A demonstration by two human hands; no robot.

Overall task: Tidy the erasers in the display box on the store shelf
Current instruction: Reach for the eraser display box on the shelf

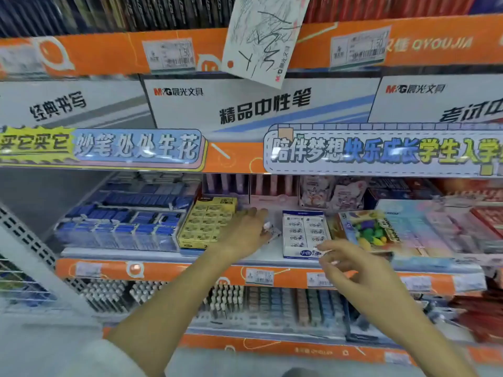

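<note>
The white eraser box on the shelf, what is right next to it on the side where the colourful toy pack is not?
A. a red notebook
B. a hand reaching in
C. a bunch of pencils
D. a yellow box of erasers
B: the left hand reaches onto the shelf just beside the white eraser box, between it and the yellow eraser box, which sits farther over.

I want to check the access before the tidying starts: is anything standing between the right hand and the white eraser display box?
Nothing visible is. The right hand hovers just in front of the white display box, at its front right corner. The yellow box and the colourful pack sit beside it, not in the path.
</note>
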